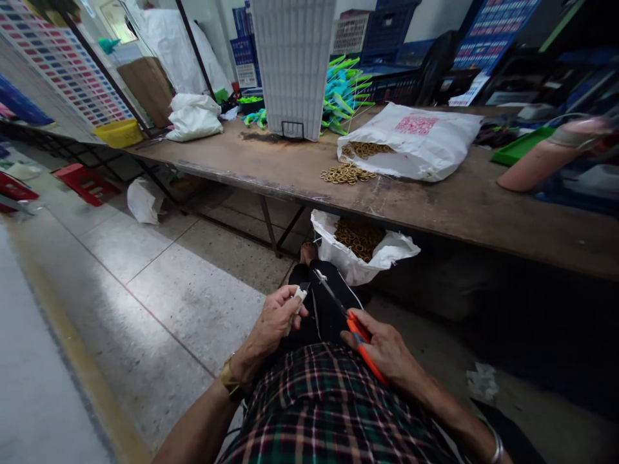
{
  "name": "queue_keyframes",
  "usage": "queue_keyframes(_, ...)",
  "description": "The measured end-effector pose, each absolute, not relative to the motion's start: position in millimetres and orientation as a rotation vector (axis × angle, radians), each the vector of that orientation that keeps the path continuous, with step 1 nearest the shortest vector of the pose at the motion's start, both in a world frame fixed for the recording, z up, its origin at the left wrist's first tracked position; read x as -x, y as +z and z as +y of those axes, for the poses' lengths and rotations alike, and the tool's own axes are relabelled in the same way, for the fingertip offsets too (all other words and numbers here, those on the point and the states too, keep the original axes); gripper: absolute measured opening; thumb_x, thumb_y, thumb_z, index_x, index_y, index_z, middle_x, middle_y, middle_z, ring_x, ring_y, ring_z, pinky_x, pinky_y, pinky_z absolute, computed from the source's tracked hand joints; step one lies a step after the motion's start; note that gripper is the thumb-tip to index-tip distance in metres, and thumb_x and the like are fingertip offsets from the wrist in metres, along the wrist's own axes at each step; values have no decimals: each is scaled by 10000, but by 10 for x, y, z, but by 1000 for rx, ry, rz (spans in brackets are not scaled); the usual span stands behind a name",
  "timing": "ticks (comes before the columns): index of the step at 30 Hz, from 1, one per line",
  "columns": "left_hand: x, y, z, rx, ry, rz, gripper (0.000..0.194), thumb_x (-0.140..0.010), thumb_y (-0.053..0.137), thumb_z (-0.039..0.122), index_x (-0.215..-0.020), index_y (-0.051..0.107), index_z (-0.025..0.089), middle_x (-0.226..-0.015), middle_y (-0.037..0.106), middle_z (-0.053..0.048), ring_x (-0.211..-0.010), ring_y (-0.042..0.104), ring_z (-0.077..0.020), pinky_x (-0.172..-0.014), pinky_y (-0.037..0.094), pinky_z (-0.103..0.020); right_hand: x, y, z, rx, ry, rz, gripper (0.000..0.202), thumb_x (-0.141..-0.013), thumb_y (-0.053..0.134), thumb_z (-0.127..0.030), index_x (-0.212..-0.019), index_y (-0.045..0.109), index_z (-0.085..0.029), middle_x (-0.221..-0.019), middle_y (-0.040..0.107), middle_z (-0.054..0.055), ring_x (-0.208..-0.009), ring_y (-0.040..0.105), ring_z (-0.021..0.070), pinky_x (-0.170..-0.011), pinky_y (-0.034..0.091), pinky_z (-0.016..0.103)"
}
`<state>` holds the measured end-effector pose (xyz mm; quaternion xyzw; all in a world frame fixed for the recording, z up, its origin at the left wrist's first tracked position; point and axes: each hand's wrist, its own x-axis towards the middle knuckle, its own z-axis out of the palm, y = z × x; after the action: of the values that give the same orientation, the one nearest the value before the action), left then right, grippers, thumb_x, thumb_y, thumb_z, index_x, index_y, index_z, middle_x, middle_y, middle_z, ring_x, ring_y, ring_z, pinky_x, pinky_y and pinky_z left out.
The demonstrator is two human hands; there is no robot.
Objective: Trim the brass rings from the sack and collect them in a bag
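My left hand (280,314) is over my lap, its thumb and fingers pinching a small white piece (300,293) with a dark tip; what kind of piece it is I cannot make out. To its right, my right hand (382,341) is wrapped round the orange handle of a pair of scissors (360,341). The long narrow metal blades point forward and left, over my dark trousers. A small white bit (320,276) shows at their tip; whether the blades grip it is unclear. The two hands are apart.
Ahead stands a long brown table (232,154). On it are a white sack (435,138) spilling brass-coloured rings (345,174), a white ribbed crate (294,64) on end and a pink bottle (546,161). Below, an open sack (338,258) holds more rings. A red stool (87,183) is left.
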<state>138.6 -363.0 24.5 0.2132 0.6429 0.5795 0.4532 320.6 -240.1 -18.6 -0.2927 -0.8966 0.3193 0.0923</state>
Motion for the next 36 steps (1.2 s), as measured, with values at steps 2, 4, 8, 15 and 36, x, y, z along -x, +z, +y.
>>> queue_keyframes(2,-1379,232,-3634,-479,1470,1548,334,-718,573,422,-899,520,146,-632,564,20,-418,428,-40,-413,274,-166,-3228,-185,-2408,850,871,-2658,351,-782,506,-415,-1073,571,-231,-770,675,13,-626,617,161,-572,451,251)
queue_keyframes(4,-1368,223,-3637,-429,1492,1522,356,-708,587,431,-909,514,147,-636,565,19,-417,429,-39,-405,266,-162,-3257,-184,-2405,766,749,-2662,340,-786,496,-360,-1096,558,-234,-824,686,26,-670,625,163,-611,461,258)
queue_keyframes(8,-1351,228,-3635,-415,1545,1519,325,-722,588,413,-892,516,145,-637,561,19,-423,430,-36,-411,274,-160,-3307,-155,-2384,597,460,-2732,394,-735,465,-206,-1121,543,-206,-826,687,41,-687,609,168,-635,445,265)
queue_keyframes(15,-1323,232,-3668,-532,1556,1760,314,-751,557,420,-890,546,139,-643,559,14,-448,438,-51,-446,316,-181,-3280,-65,-2371,480,223,-2785,466,-673,430,-131,-1127,532,-163,-775,672,50,-670,575,159,-634,380,260)
queue_keyframes(36,-1002,373,-3622,-841,1017,1871,226,-767,489,321,-774,607,128,-583,526,21,-415,409,-48,-400,306,-174,-3116,-208,-2205,364,116,-2910,408,-717,453,-124,-1112,542,-167,-791,637,51,-701,512,173,-648,266,295)
